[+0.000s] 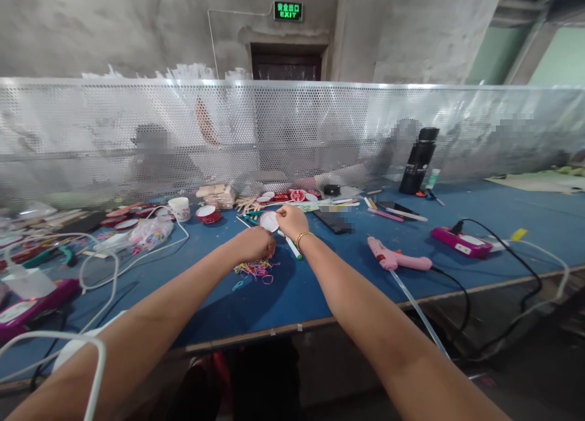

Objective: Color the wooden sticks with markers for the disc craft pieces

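– Blue tabletop [283, 311], matte and scuffed-looking. Anything closer in?

– Yep: fat loop of smooth white cable [101, 363] at near left, then a glossy purple power strip [66, 292]. Nearer the middle, a stringy tangle of rubber bands [256, 270], mostly pink and yellow. Off to the right, well apart from both hands, a pink plastic glue gun [388, 256] with a clear rod [418, 314] poking out past the table edge.

– And the hands?

– Left hand [264, 243]: right at the bands, fingers curled under. Can't tell whether clamped on a band or just bunched up. Right hand [292, 219]: fingertips pinched together on the right edge of a white-faced disc [269, 221], just beyond the bands.

– Tips for doing this bit well?

– Best to grip only the rim, probably, with the white face left unsmudged. Light pinch too, in case of bending. With the bands, tease out a single loop rather than yanking at the clump. Likely stretchy and snag-prone, so go slow.

– Nice. Textures further back?

– Neat round stack of red-sided discs [209, 214], white on top. Then a white cup [180, 208], pale blocky wood pieces [217, 195], and a tall black bottle [418, 162] over at right. Behind those, a shiny perforated metal screen [292, 116], then blotchy grey wall [137, 31] with a glowing green exit sign [288, 11].
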The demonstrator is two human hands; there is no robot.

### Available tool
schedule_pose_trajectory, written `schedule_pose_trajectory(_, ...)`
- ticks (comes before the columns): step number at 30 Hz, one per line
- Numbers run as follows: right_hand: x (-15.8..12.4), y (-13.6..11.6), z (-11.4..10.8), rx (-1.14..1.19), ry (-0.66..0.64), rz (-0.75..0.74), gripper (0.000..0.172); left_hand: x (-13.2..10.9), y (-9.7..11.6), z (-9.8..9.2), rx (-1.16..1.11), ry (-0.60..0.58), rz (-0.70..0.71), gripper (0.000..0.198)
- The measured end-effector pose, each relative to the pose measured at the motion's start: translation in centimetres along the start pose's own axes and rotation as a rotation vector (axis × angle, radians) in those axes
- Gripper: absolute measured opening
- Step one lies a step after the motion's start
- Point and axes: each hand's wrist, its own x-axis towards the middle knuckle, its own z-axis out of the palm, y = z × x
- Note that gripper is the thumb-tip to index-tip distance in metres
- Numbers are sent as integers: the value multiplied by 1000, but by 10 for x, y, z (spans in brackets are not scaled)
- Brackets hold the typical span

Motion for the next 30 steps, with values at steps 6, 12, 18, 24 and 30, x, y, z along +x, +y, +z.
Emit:
schedule_pose_trajectory(6,0,-1,-1,-6,-19,5,20,0,-8,-1,-154,39,-21,14)
schedule_pose_trajectory(12,-1,-2,-2,-8,-22,16,20,-8,-9,-22,-428,352,-107,11)
schedule_pose_trajectory(18,0,-1,0,-19,-29,8,20,-15,0,-34,-835,481,-142,10)
schedule_pose_trajectory(24,1,1,2,-16,-12,0,18,-35,34,-35,-1183,296,-95,28)
schedule_pose_trajectory(30,0,3,3,8,-14,-14,18,-65,59,-46,-1039,-123,166,45)
